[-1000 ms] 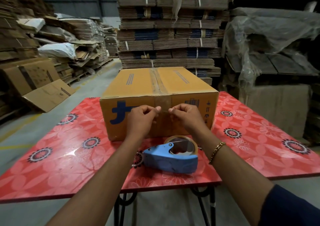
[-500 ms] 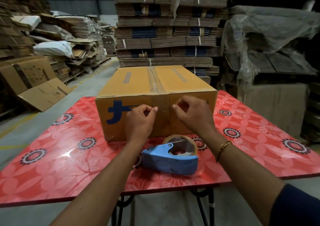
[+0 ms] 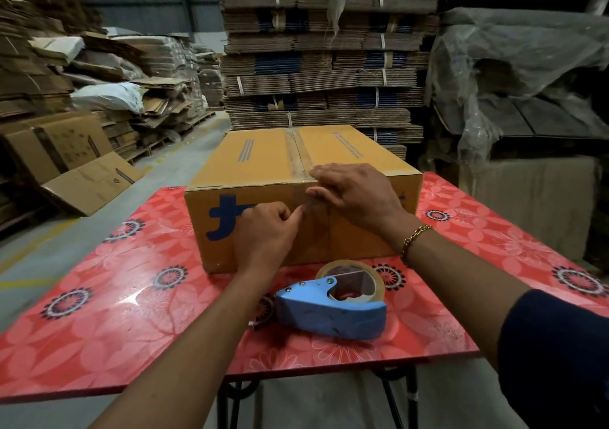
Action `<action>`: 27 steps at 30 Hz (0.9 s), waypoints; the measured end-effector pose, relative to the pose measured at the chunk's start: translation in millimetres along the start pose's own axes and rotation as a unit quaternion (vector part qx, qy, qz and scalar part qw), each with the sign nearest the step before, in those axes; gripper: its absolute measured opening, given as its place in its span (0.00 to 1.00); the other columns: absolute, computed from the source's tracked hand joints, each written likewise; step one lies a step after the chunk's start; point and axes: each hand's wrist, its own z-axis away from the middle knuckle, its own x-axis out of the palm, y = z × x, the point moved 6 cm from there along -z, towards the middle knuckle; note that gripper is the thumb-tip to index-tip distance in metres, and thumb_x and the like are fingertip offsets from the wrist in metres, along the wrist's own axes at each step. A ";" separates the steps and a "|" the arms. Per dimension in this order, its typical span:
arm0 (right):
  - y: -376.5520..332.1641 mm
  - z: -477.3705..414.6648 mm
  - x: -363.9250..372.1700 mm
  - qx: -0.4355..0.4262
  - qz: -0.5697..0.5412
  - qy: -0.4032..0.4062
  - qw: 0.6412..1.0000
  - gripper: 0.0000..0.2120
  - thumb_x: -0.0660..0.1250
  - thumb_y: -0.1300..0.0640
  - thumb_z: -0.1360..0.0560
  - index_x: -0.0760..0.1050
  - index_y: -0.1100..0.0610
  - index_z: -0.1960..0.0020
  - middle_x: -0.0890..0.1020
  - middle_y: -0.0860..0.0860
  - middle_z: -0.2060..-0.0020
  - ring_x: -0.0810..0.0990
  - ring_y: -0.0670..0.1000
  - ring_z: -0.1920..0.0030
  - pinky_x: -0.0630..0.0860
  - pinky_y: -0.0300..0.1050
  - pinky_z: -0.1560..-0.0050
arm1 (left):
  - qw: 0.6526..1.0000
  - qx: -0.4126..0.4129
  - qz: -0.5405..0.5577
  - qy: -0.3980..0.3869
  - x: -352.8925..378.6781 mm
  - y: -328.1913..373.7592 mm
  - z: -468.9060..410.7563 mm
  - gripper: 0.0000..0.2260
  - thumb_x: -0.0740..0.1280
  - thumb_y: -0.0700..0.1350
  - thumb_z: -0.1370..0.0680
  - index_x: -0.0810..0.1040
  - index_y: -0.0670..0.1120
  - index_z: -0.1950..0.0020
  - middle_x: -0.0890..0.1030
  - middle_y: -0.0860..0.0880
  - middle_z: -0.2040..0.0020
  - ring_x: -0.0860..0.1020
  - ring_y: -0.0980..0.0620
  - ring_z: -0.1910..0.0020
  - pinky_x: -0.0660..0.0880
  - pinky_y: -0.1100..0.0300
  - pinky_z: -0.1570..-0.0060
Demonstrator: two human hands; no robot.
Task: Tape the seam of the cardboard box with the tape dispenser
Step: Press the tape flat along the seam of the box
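A closed brown cardboard box [image 3: 263,158] with a blue logo sits on the red floral table [image 3: 115,297]. Clear tape [image 3: 298,155] runs along its top seam and down the near face. My right hand [image 3: 356,194] lies flat, fingers apart, over the box's near top edge at the tape. My left hand [image 3: 267,234] is curled against the near face, thumb pressing beside the tape strip. The blue tape dispenser [image 3: 329,310] with its clear roll lies on the table just in front of the box, between my forearms, held by neither hand.
Tall stacks of flattened cartons [image 3: 329,49] stand right behind the table. Loose cardboard and an open box [image 3: 89,181] lie on the floor at left. Plastic-covered pallets [image 3: 520,82] fill the right side. The table's near edge is close to my body.
My right hand has risen from the near face to the box's top edge and spread flat over the tape. My left hand stays on the near face. The dispenser has not moved.
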 end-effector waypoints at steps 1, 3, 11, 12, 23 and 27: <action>0.0 0.4 -1.2 0.003 -0.001 -0.002 1.000 0.27 0.55 0.36 0.21 0.79 0.51 0.33 0.84 0.49 0.36 0.82 0.53 0.36 0.81 0.51 0.43 | 1.000 0.003 -0.022 0.000 -2.6 -2.9 0.3 0.26 0.70 0.63 0.26 0.73 0.44 0.73 0.74 0.50 0.77 0.76 0.48 0.73 0.63 0.57 0.77; 0.0 0.3 -2.6 0.003 0.001 -0.005 1.000 0.26 0.57 0.36 0.21 0.80 0.50 0.33 0.84 0.49 0.36 0.82 0.53 0.36 0.80 0.50 0.44 | 0.996 0.034 -0.078 0.008 -11.4 -6.4 2.1 0.27 0.70 0.65 0.27 0.68 0.46 0.75 0.71 0.50 0.77 0.76 0.46 0.73 0.61 0.58 0.76; 3.9 -2.1 -0.9 0.002 0.008 -0.014 1.000 0.23 0.60 0.39 0.21 0.79 0.49 0.32 0.84 0.48 0.36 0.83 0.54 0.38 0.82 0.52 0.48 | 0.932 0.321 -0.162 0.034 -31.6 41.2 -32.0 0.18 0.60 0.58 0.19 0.82 0.51 0.37 0.83 0.51 0.38 0.79 0.48 0.38 0.69 0.49 0.45; 3.4 -2.0 -1.3 -0.002 0.009 -0.013 1.000 0.23 0.60 0.39 0.21 0.79 0.49 0.32 0.84 0.48 0.36 0.83 0.54 0.38 0.82 0.52 0.48 | 0.934 0.317 -0.162 0.005 -25.6 36.6 -36.5 0.20 0.57 0.59 0.18 0.81 0.53 0.36 0.83 0.52 0.36 0.80 0.50 0.37 0.69 0.50 0.45; 6.2 -0.3 6.5 -0.039 0.000 -0.017 0.999 0.24 0.62 0.40 0.21 0.76 0.52 0.30 0.82 0.50 0.34 0.81 0.55 0.35 0.80 0.51 0.42 | 0.935 0.317 -0.158 0.005 -17.7 23.4 -35.6 0.17 0.61 0.58 0.19 0.81 0.53 0.37 0.85 0.53 0.40 0.83 0.50 0.43 0.72 0.50 0.51; 5.3 0.9 4.9 -0.046 -0.010 -0.026 0.999 0.24 0.68 0.45 0.22 0.75 0.53 0.29 0.81 0.51 0.32 0.80 0.56 0.33 0.78 0.51 0.40 | 0.929 0.322 -0.179 -0.029 -19.7 22.2 -32.7 0.19 0.63 0.57 0.21 0.78 0.53 0.33 0.83 0.53 0.36 0.81 0.50 0.40 0.70 0.51 0.47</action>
